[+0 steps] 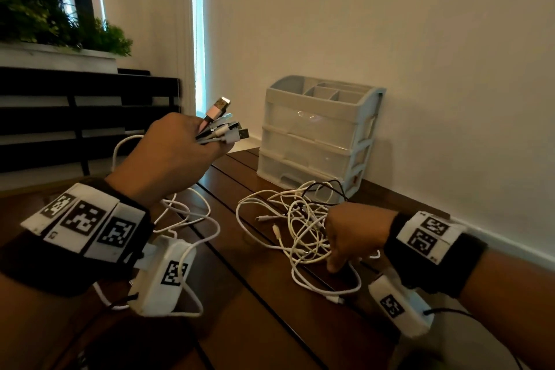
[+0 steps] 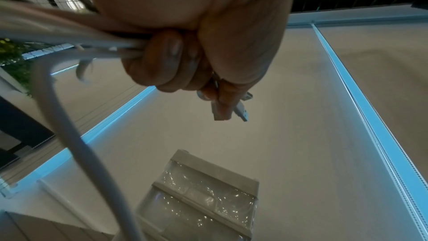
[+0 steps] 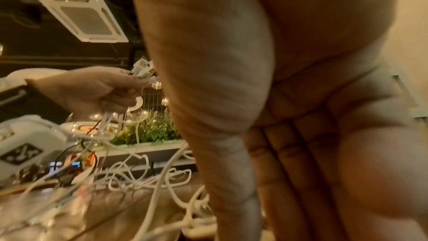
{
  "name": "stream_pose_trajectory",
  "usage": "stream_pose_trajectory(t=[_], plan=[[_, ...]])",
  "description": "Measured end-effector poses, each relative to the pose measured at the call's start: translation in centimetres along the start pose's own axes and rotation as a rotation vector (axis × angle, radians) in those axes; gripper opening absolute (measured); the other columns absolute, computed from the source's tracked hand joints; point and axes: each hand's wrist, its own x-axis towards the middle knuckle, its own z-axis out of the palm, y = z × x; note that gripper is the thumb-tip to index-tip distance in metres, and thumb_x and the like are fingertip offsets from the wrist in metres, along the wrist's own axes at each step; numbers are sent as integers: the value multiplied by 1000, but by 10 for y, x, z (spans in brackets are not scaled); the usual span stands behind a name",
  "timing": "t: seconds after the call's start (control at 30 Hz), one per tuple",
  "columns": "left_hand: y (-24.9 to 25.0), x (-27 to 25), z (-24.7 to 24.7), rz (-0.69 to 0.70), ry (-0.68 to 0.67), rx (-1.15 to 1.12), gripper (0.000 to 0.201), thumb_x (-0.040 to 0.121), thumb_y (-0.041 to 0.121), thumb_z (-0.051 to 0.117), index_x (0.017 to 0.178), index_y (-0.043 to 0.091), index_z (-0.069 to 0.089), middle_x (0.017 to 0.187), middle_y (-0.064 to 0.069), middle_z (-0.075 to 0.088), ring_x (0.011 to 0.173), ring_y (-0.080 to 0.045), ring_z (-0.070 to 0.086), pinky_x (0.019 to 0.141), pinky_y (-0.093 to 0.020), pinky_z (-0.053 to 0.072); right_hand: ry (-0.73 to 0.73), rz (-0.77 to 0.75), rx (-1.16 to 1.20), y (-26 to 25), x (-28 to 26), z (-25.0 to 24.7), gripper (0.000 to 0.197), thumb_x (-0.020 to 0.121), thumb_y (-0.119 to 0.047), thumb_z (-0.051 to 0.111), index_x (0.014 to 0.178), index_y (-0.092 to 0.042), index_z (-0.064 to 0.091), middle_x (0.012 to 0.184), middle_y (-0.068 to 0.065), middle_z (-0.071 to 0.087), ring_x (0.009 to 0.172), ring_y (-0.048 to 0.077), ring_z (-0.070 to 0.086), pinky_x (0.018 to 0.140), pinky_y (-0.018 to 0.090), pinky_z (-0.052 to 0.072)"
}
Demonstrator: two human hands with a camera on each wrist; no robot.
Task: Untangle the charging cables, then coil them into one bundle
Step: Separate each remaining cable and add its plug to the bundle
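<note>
My left hand [image 1: 192,144] is raised above the table and grips a bunch of cable ends; their USB plugs [image 1: 225,126], one of them pink, fan out past my fingers. In the left wrist view my fingers [image 2: 171,58] curl round the white cables [image 2: 69,43], and the plugs [image 2: 241,111] stick out beyond my thumb. The cables trail down to a loose white and black tangle [image 1: 297,228] on the wooden table [image 1: 255,309]. My right hand [image 1: 351,231] rests on the right side of that tangle, and in the right wrist view its fingers [image 3: 289,162] look straight.
A pale plastic drawer organiser [image 1: 318,135] stands against the wall just behind the tangle. A planter with green plants [image 1: 60,24] and a black slatted bench [image 1: 90,117] are at the left. The table's left edge lies under my left forearm.
</note>
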Motion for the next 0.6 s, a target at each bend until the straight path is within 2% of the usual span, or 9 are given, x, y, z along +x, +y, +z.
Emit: stream_pose_trajectory(t=[0.07, 0.17, 0.23, 0.3, 0.33, 0.37, 0.43, 0.5, 0.6], plan=[[-1, 0, 1, -9, -3, -51, 36, 86, 42, 65, 75, 8, 68, 56, -5, 54, 48, -15, 44, 48, -27, 32, 30, -29, -56, -1, 4, 2, 31, 79, -37, 75, 67, -12, 62, 65, 6, 64, 59, 18, 61, 55, 26, 46], [-1, -1, 5, 3, 5, -79, 40, 87, 43, 64, 71, 7, 64, 55, -6, 50, 48, -16, 41, 48, -27, 30, 73, -73, -136, -4, 6, 4, 31, 81, -31, 72, 61, -15, 55, 58, 0, 54, 53, 14, 50, 52, 25, 41], [-1, -2, 9, 1, 10, -83, 40, 88, 43, 63, 66, 10, 60, 54, -3, 48, 49, -17, 41, 48, -28, 29, 96, -93, -207, -9, 5, 7, 25, 85, -30, 68, 69, -12, 58, 63, 0, 50, 52, 11, 42, 48, 21, 35], [0, -3, 12, -2, 11, -64, 40, 90, 43, 62, 65, 12, 57, 55, -3, 49, 52, -18, 43, 49, -28, 30, 119, -112, -278, -13, 3, 10, 24, 88, -30, 64, 86, -6, 65, 73, 2, 52, 54, 9, 39, 46, 18, 31], [-1, -4, 13, 1, 10, -52, 40, 90, 43, 61, 65, 12, 57, 56, -3, 50, 52, -19, 44, 49, -28, 30, 125, -116, -278, -13, 3, 11, 24, 88, -29, 64, 85, -6, 64, 73, 2, 52, 53, 8, 39, 46, 18, 31], [-1, -4, 14, 7, 10, -44, 40, 91, 43, 60, 65, 13, 56, 56, -3, 50, 53, -19, 44, 49, -28, 30, 130, -118, -251, -12, 3, 10, 23, 86, -29, 66, 76, -9, 61, 68, 1, 50, 51, 9, 38, 46, 18, 32], [-1, -3, 13, 14, 14, -47, 39, 92, 43, 59, 63, 17, 54, 56, -1, 50, 53, -17, 44, 49, -27, 29, 146, -137, -196, -10, 3, 7, 37, 84, -27, 69, 59, -17, 44, 58, -2, 43, 48, 10, 36, 46, 20, 31], [-1, -3, 11, 17, 20, -65, 36, 93, 44, 58, 66, 19, 56, 58, 1, 51, 54, -15, 45, 50, -26, 29, 135, -127, -170, -11, 2, 7, 41, 83, -26, 70, 59, -22, 37, 61, -3, 44, 51, 10, 37, 47, 21, 32], [-1, -2, 8, 18, 23, -86, 37, 93, 45, 57, 68, 17, 58, 59, 0, 52, 54, -15, 46, 50, -26, 30, 135, -87, -155, -15, 0, 9, 29, 83, -30, 67, 69, -23, 43, 74, -2, 50, 59, 10, 43, 50, 21, 36]])
